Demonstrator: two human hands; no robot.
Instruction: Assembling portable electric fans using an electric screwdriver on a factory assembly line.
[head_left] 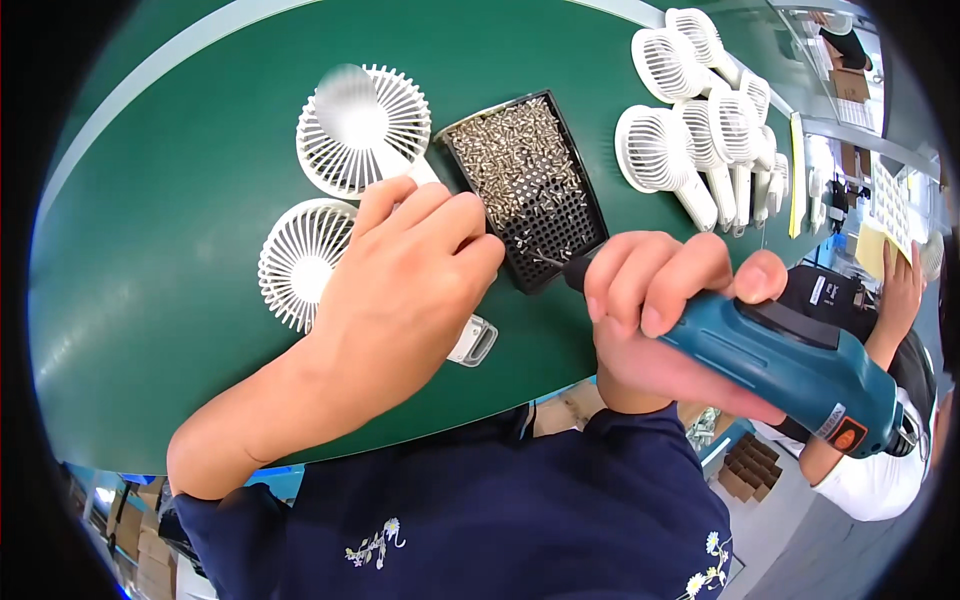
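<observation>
In my right hand point(660, 300) is a teal electric screwdriver point(775, 355), fingers wrapped round its body. Its thin bit reaches left over the near end of a black perforated tray point(597, 222), where small metal screws point(520, 150) lie heaped toward the far end. My left hand point(405, 265) is closed, its curled fingers at the handle of a white handheld fan point(405, 130). A blurred grey round shape covers part of that fan's head. A second white fan point(300, 255) lies nearer me; my left hand and wrist hide its middle, and its handle end shows beyond the wrist.
Several white handheld fans point(690, 130) lie grouped at the far right of the green table point(190, 180). Past the table's right side, another person's hand point(902, 295) and white sleeve point(870, 485) show. Brown cartons point(748, 467) stand below on the right.
</observation>
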